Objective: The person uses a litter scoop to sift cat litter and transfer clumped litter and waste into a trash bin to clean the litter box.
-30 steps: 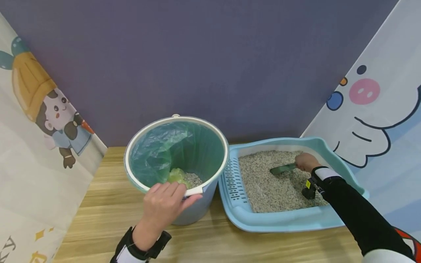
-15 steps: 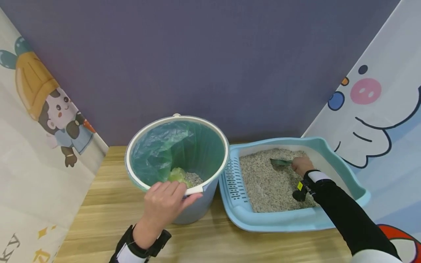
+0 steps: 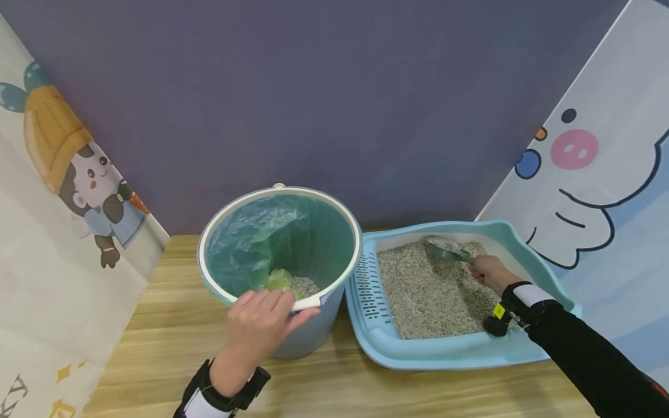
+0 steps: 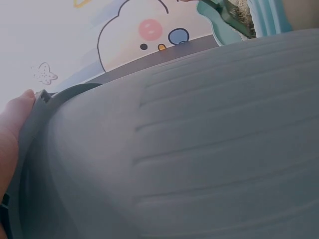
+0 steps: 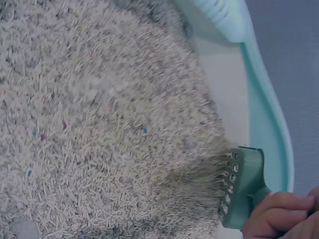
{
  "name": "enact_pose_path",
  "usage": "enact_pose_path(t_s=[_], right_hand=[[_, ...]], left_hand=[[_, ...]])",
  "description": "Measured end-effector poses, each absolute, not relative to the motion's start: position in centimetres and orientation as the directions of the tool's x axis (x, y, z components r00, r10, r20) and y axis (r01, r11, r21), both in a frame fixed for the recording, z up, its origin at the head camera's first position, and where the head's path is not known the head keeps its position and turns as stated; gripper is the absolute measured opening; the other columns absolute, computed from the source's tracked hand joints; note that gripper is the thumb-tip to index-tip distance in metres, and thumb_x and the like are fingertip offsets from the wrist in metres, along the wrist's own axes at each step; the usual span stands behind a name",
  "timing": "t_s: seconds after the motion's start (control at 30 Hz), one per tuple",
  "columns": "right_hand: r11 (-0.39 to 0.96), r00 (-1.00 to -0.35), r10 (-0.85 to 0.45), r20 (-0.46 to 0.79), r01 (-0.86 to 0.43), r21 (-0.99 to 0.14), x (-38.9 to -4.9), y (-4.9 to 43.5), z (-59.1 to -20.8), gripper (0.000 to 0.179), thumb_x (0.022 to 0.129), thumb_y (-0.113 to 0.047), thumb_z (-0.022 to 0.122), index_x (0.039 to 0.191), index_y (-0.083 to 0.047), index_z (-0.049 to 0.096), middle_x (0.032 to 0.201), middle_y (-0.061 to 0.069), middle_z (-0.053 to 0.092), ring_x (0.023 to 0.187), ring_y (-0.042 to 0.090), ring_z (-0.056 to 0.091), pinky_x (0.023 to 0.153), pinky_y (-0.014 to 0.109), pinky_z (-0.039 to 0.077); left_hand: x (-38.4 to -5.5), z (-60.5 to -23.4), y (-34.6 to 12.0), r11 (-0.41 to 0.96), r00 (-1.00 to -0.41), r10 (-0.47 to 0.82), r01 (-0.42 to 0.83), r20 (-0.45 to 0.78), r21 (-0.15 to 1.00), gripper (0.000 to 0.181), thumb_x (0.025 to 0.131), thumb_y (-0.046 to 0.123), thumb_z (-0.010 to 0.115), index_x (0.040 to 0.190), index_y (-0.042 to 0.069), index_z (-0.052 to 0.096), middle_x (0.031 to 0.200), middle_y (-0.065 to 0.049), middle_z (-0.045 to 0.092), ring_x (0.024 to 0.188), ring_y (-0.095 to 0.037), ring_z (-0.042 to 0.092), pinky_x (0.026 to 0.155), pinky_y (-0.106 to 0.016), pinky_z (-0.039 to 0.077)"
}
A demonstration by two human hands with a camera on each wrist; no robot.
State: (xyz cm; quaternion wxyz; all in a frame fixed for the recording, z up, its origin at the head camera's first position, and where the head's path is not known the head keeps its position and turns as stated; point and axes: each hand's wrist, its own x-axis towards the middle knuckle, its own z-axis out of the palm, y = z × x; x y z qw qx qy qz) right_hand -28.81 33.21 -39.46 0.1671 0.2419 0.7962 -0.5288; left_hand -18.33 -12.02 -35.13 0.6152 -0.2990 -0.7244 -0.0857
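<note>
My left hand [image 3: 261,325] grips the near rim of a trash bin [image 3: 313,331] lined with a green plastic bag [image 3: 251,238]. Down in the bin lie a yellow-green crumpled bag [image 3: 279,280] and some grey litter [image 3: 305,287]. My right hand [image 3: 491,273] holds a green slotted litter scoop [image 3: 445,253] by its handle. The scoop carries litter, near the back wall of the blue litter box [image 3: 439,353]. In the right wrist view litter streams, blurred, from the slots of the scoop [image 5: 244,186] onto the litter bed [image 5: 109,139].
The bin and the litter box stand side by side on a wood-grain surface [image 3: 183,325]. Behind them rises a dark grey-purple wall [image 3: 334,104]. Cartoon-printed panels slope in at the left [image 3: 42,244] and right [image 3: 622,191].
My right hand pushed the scoop away through the litter, then brought it up with a load, the hand now slightly further right. The left hand has kept its grip on the bin.
</note>
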Motion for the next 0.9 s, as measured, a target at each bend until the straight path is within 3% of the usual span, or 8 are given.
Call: enact_pose_path(t_s=[0.07, 0.1, 0.23, 0.33, 0.5, 0.7, 0.9], right_hand=[[0.341, -0.835, 0.209, -0.510, 0.551, -0.762, -28.1, 33.3, -39.1, 0.039, 0.100, -0.017, 0.018, 0.128, 0.008, 0.028, 0.060, -0.008, 0.040, 0.043, 0.002, 0.028, 0.045, 0.020, 0.030], [0.354, -0.840, 0.204, -0.502, 0.542, -0.762, -27.7, 33.4, -39.0, 0.040, 0.100, -0.018, 0.018, 0.129, 0.008, 0.027, 0.059, -0.008, 0.040, 0.043, 0.002, 0.028, 0.045, 0.020, 0.030], [0.399, -0.856, 0.231, -0.463, 0.517, -0.757, -25.9, 33.4, -38.6, 0.034, 0.100, -0.024, 0.021, 0.108, 0.000, 0.043, 0.056, -0.009, 0.042, 0.043, 0.001, 0.032, 0.045, 0.020, 0.032], [0.426, -0.885, 0.230, -0.405, 0.466, -0.776, -24.4, 33.2, -38.3, 0.032, 0.100, -0.027, 0.022, 0.099, -0.004, 0.045, 0.055, -0.010, 0.043, 0.043, 0.001, 0.034, 0.045, 0.020, 0.033], [0.428, -0.928, 0.277, -0.251, 0.353, -0.832, -22.6, 32.6, -38.7, 0.037, 0.099, -0.032, 0.025, 0.097, -0.003, 0.048, 0.058, -0.012, 0.043, 0.047, 0.001, 0.036, 0.050, 0.021, 0.036], [0.338, -0.899, 0.431, -0.083, 0.246, -0.909, -21.2, 31.4, -40.2, 0.039, 0.098, -0.038, 0.032, 0.084, -0.006, 0.051, 0.058, -0.010, 0.041, 0.050, 0.002, 0.037, 0.048, 0.020, 0.035], [0.194, -0.883, 0.468, 0.002, 0.100, -0.976, -20.4, 30.3, -40.2, 0.034, 0.095, -0.038, 0.041, 0.073, -0.016, 0.054, 0.054, -0.009, 0.039, 0.046, 0.002, 0.034, 0.045, 0.019, 0.032]], left_hand=[[-18.3, -35.2, -12.0, 0.807, -0.062, 0.328, 0.537, 0.943, -0.245, 0.056, 0.090, 0.053, 0.044, 0.053, 0.012, 0.033, 0.047, 0.005, 0.020, 0.036, -0.009, 0.021, 0.041, -0.021, 0.014], [-18.3, -35.2, -12.0, 0.808, -0.061, 0.327, 0.535, 0.943, -0.246, 0.056, 0.090, 0.053, 0.043, 0.053, 0.012, 0.033, 0.047, 0.005, 0.020, 0.036, -0.009, 0.021, 0.041, -0.021, 0.013], [-18.3, -35.2, -12.1, 0.810, -0.056, 0.326, 0.530, 0.944, -0.249, 0.057, 0.091, 0.053, 0.041, 0.052, 0.013, 0.032, 0.047, 0.005, 0.020, 0.036, -0.009, 0.020, 0.042, -0.020, 0.013], [-18.3, -35.2, -12.1, 0.810, -0.061, 0.328, 0.532, 0.943, -0.247, 0.057, 0.092, 0.052, 0.041, 0.052, 0.012, 0.032, 0.047, 0.005, 0.019, 0.036, -0.009, 0.021, 0.042, -0.020, 0.012], [-18.3, -35.2, -12.1, 0.810, -0.071, 0.332, 0.532, 0.940, -0.246, 0.056, 0.091, 0.052, 0.041, 0.053, 0.012, 0.033, 0.047, 0.005, 0.019, 0.036, -0.009, 0.021, 0.042, -0.020, 0.012], [-18.3, -35.2, -12.0, 0.810, -0.069, 0.338, 0.529, 0.939, -0.253, 0.056, 0.090, 0.053, 0.043, 0.053, 0.012, 0.033, 0.047, 0.005, 0.020, 0.036, -0.009, 0.022, 0.042, -0.020, 0.013], [-18.2, -35.1, -12.0, 0.812, -0.067, 0.332, 0.527, 0.941, -0.249, 0.056, 0.090, 0.053, 0.043, 0.053, 0.013, 0.033, 0.047, 0.005, 0.020, 0.036, -0.008, 0.021, 0.041, -0.020, 0.014]])
